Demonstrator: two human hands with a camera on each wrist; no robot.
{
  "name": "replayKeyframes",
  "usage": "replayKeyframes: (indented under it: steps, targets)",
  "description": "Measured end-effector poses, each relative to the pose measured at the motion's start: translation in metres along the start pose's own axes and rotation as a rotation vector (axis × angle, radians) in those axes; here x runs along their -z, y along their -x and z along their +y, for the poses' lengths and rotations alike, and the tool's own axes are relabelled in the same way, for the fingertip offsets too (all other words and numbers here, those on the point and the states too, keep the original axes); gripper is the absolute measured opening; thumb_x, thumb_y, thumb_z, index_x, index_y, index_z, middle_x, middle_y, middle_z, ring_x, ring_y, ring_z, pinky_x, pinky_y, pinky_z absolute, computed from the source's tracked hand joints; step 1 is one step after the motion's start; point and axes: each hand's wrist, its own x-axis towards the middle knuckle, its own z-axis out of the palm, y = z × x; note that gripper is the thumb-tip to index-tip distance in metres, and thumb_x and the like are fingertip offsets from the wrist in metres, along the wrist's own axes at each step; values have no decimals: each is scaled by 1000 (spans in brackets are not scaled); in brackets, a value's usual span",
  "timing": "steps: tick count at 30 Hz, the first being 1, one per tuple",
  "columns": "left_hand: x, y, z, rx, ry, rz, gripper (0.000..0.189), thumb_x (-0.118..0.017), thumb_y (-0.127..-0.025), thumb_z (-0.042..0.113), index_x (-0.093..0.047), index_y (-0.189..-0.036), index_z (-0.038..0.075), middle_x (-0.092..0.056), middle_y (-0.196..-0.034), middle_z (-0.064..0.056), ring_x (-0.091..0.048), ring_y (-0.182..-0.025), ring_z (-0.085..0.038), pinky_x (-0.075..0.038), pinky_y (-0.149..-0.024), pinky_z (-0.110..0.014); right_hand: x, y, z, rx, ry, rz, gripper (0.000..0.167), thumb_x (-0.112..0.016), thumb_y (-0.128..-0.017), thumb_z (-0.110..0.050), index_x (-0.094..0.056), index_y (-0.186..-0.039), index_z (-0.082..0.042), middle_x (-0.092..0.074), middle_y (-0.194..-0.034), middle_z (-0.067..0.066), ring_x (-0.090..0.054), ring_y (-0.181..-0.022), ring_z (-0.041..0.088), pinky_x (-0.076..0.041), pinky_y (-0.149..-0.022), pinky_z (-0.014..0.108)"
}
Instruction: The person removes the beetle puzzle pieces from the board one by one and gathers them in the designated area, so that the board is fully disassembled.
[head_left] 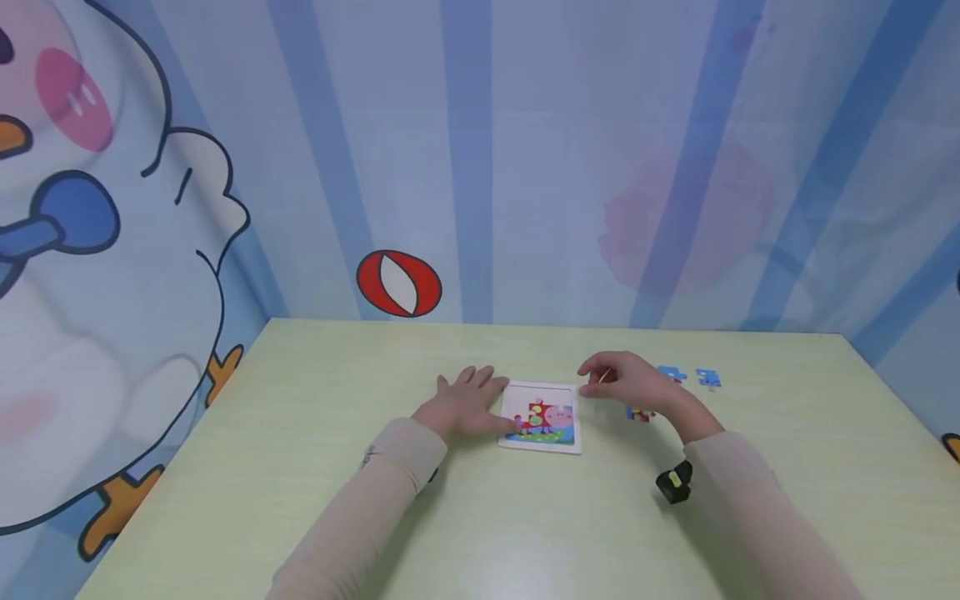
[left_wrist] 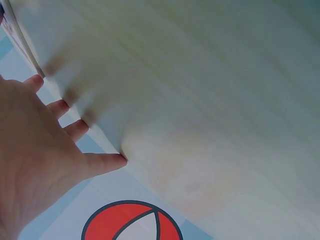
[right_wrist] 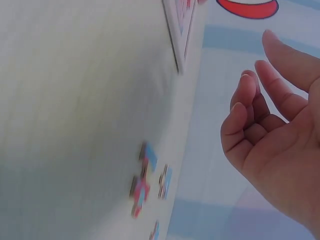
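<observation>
A white-framed jigsaw puzzle tray (head_left: 540, 447) lies flat on the table, its lower part filled with a picture of a pink cartoon pig (head_left: 558, 417). The upper part of the tray shows a pale base. My left hand (head_left: 467, 406) rests at the tray's left side with fingers spread and the thumb over the frame's edge. In the left wrist view the left hand's fingers (left_wrist: 107, 162) are apart and straight. Just off the tray's right edge is my right hand (head_left: 626, 383), fingers loosely bent. The right wrist view shows nothing between its thumb and fingers (right_wrist: 285, 95).
Loose puzzle pieces lie right of the tray: a blue piece (head_left: 707, 377), another blue piece (head_left: 671, 373) behind the right hand, and a multicoloured piece (head_left: 641, 413) beneath it. A black wrist camera (head_left: 675, 482) sits at the right cuff. A printed curtain (head_left: 540, 167) stands behind the table (head_left: 337, 367).
</observation>
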Motion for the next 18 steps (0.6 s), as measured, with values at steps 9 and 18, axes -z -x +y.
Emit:
replayKeyframes:
  steps: [9,18]
  targets:
    - [1,-1,2,7,-9,-6,82,-54,-84,66,-31,-152,26,-20,-161,-5,-12,-147,-34,-10,-109,-70,-23,-18,-20,23,-43,-37,35,-71,-88,-16,-61,-115,3,-62,-95,8,-58,-82,19,-48,-73,30]
    - [1,-1,2,5,-16,0,82,-55,-83,66,-32,-151,26,-22,-160,-6,-15,-146,-35,-12,-108,-71,-35,-26,-28,-7,-38,-73,34,-70,-88,-14,-61,-117,0,-62,-101,10,-59,-91,23,-51,-79,35]
